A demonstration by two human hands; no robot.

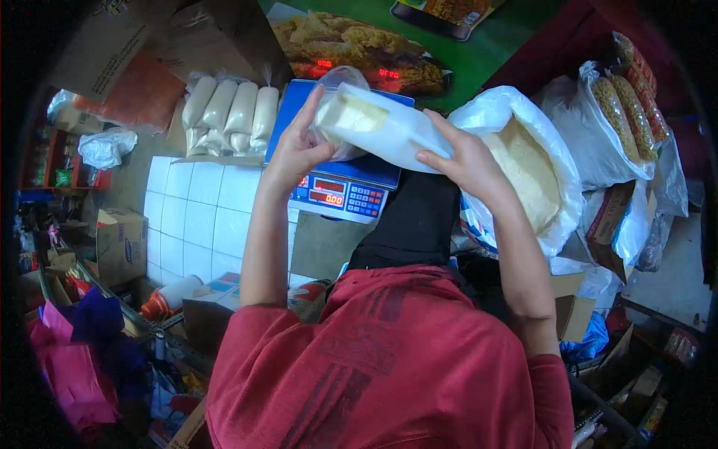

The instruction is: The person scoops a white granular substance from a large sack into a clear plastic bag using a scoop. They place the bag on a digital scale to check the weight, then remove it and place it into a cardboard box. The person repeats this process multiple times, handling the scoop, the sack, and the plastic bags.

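Observation:
My left hand [303,143] grips a clear plastic bag [350,150] around its mouth. In my right hand [461,156] is a white plastic scoop [412,126], which looks like a cut container. Pale powder [359,115] lies in the scoop's front part, and its end is at the bag's opening; how far inside it reaches I cannot tell. Both are above the blue platform of a digital scale [342,196], whose lit display reads zero. To the right of my right hand stands an open white sack [507,101] with pale powder [524,174] inside.
Several filled, tied bags [224,112] stand left of the scale, beyond white tiles [202,207]. Cardboard boxes [120,244] sit at the left. At the far right, a white sack [594,134] carries clear packs of small brown pieces [622,115].

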